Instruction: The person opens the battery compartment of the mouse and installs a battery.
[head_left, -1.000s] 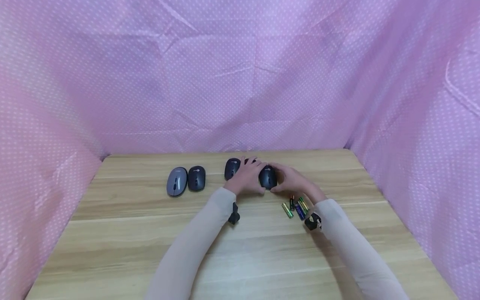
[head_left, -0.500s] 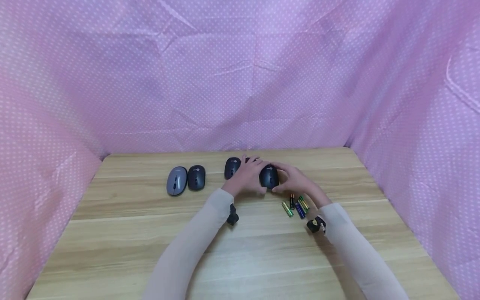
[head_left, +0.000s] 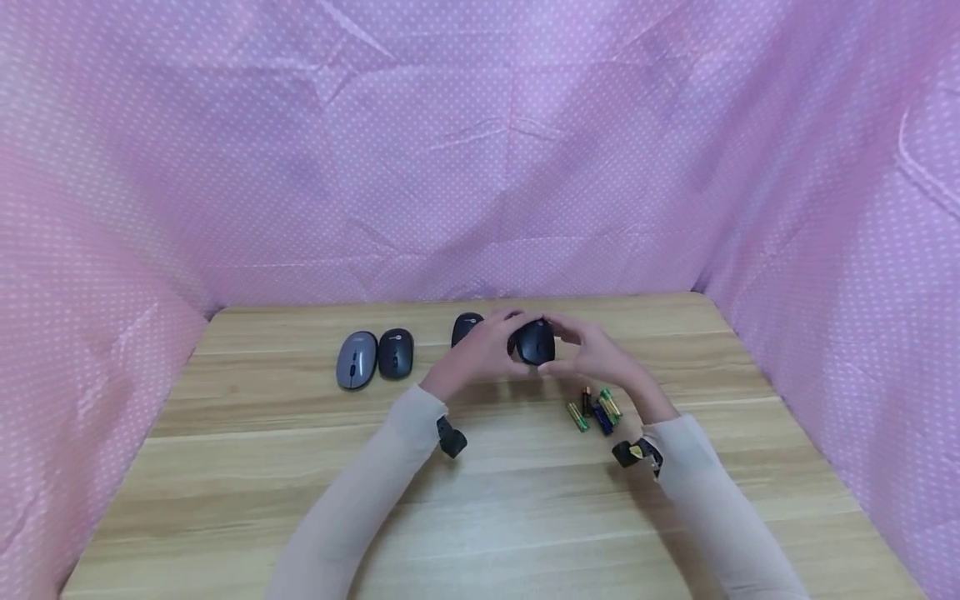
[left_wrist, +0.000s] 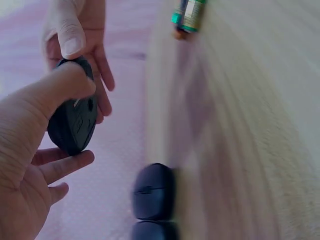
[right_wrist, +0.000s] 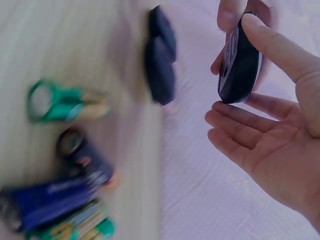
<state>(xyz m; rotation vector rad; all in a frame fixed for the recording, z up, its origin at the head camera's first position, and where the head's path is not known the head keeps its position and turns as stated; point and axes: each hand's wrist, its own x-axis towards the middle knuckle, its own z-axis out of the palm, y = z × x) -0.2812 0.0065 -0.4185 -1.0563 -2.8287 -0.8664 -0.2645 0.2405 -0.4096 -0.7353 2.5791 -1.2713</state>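
Both hands grip a black computer mouse [head_left: 536, 342] raised above the table, tilted up. My left hand [head_left: 480, 354] holds its left side; in the left wrist view the thumb lies over its underside and fingers support the opposite face. My right hand [head_left: 596, 358] has the other side, its thumb [right_wrist: 285, 52] on the mouse's edge and fingertips at the lower end. Right of the hands lie several loose batteries, among them a green one [head_left: 577, 417], a blue one [right_wrist: 47, 202] and a dark one [right_wrist: 85, 155].
A grey mouse [head_left: 356, 360] and a black mouse [head_left: 395, 353] lie side by side at the left. Another black mouse [head_left: 467, 325] sits behind my left hand, with one beside it mostly hidden. Pink dotted cloth [head_left: 480, 167] hangs behind the wooden table [head_left: 480, 500].
The mouse between my hands has come up off the table and tilted, both hands rising with it. The other mice and the batteries stay where they were.
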